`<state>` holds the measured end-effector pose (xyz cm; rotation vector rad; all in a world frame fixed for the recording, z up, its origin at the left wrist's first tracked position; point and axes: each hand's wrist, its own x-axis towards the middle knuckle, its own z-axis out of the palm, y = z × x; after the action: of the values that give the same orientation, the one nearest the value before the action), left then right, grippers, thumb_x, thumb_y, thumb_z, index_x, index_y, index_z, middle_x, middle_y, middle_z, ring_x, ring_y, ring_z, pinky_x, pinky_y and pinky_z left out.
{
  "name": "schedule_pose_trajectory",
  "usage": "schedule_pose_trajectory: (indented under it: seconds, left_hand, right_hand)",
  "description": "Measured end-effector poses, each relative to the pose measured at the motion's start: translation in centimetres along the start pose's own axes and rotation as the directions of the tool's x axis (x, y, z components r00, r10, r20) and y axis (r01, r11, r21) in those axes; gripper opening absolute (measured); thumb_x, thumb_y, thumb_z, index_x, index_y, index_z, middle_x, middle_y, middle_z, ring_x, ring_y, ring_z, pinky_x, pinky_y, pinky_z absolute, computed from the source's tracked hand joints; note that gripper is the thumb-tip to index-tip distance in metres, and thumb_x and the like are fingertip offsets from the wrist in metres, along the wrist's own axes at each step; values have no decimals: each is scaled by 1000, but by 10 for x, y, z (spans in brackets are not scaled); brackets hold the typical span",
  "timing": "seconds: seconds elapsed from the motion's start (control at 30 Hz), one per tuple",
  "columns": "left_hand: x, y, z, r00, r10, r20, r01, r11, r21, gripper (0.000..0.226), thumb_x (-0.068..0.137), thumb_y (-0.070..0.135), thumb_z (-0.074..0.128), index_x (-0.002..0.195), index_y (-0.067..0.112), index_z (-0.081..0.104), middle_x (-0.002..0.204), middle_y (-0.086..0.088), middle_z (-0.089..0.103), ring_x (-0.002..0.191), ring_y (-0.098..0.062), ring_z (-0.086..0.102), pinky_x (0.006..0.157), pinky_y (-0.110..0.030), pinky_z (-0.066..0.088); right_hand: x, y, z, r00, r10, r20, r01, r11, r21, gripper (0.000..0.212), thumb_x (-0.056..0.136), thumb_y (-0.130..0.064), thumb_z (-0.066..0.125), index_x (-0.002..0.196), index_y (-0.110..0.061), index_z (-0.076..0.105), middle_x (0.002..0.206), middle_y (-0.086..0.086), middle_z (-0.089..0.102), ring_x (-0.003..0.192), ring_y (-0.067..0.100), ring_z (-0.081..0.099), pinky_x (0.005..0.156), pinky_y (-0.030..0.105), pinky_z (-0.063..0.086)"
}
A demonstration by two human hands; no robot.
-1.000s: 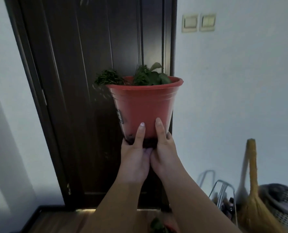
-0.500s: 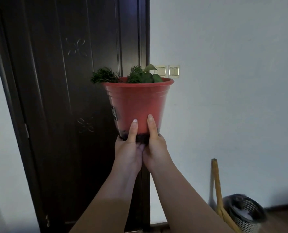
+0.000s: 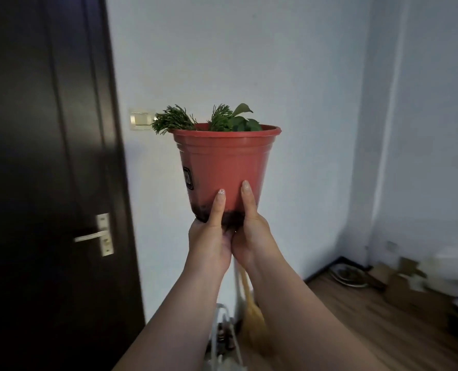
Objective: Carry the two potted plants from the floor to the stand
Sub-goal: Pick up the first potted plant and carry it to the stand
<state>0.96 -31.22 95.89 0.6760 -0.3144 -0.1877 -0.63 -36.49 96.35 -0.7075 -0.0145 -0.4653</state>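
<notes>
A red plastic pot point(image 3: 223, 167) with low green plants point(image 3: 211, 120) is held up at chest height in the middle of the view, upright. My left hand point(image 3: 211, 234) cups its dirty base from the left, thumb up the pot wall. My right hand point(image 3: 252, 231) grips the base from the right, thumb beside the other. The two hands touch under the pot. No second pot and no stand are in view.
A dark door point(image 3: 48, 183) with a metal handle point(image 3: 94, 235) fills the left. A white wall with a light switch point(image 3: 140, 121) is behind the pot. A broom point(image 3: 252, 317) and metal frame stand below my arms. Cardboard boxes point(image 3: 410, 285) sit on the wood floor at the right corner.
The view has swung right: the door slid to the left and the room corner with boxes has come into sight. Both hands keep the same hold on the pot.
</notes>
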Motion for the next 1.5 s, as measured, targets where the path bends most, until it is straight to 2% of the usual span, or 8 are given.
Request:
schedule_pose_trajectory:
  seconds: [0.17,0.4,0.7,0.8,1.03,1.17,1.27,1.5]
  left_hand:
    - [-3,-82,79,974,-151,167,159,987,-36,62,70,31,67,121,-2,53,115,-17,66,100,-26,68,82,-29,57]
    - [-7,-197,209,877,-317,361,362,930,-63,74,55,36,71,117,-2,57,113,-18,68,98,-27,68,69,-27,58]
    - [-30,-326,339,713,-493,499,559,829,19,43,78,33,64,108,2,61,96,-9,71,77,-16,72,60,-24,56]
    - [-39,-366,379,626,-539,564,638,770,27,46,69,34,70,103,5,64,102,-11,72,86,-19,71,79,-32,57]
    - [-65,-448,458,403,-587,702,766,636,92,46,67,32,71,104,5,63,75,2,76,75,-14,73,68,-27,58]
    - [-83,-486,497,284,-621,731,817,556,155,51,74,31,68,115,2,59,96,-7,72,78,-15,72,56,-22,56]
    - [-100,-519,529,198,-655,729,854,480,199,54,76,29,68,120,1,56,109,-11,69,90,-19,69,60,-24,58]
    - [-147,-607,604,42,-601,798,898,372,233,37,78,25,67,109,5,59,89,-4,74,74,-14,73,70,-28,59]
  right_hand:
    - [10,-86,-72,972,-189,-137,182,981,-59,85,40,-52,75,111,-7,61,96,8,74,83,15,73,75,26,54]
    - [25,-235,-173,875,-400,-272,367,915,-167,90,23,-56,80,99,-11,63,90,6,74,74,13,73,72,25,51]
    - [9,-379,-278,660,-629,-412,519,777,-355,81,25,-56,78,92,-13,64,82,4,74,72,14,73,73,28,52]
    - [4,-424,-315,561,-684,-466,561,728,-393,97,10,-60,82,91,-11,65,80,6,76,72,17,73,78,33,52]
    - [-22,-507,-378,342,-808,-480,665,569,-483,103,19,-57,85,110,-11,65,93,6,76,80,18,74,70,30,53]
    - [-39,-548,-402,234,-830,-506,614,530,-586,83,48,-56,77,113,-8,61,88,1,74,83,15,72,71,29,53]
    - [-55,-580,-428,146,-856,-497,623,469,-625,87,31,-57,78,103,-10,65,87,3,76,79,16,73,69,27,53]
    - [-89,-662,-500,6,-893,-449,623,355,-697,72,43,-51,75,99,-8,66,86,5,76,76,16,74,65,24,55]
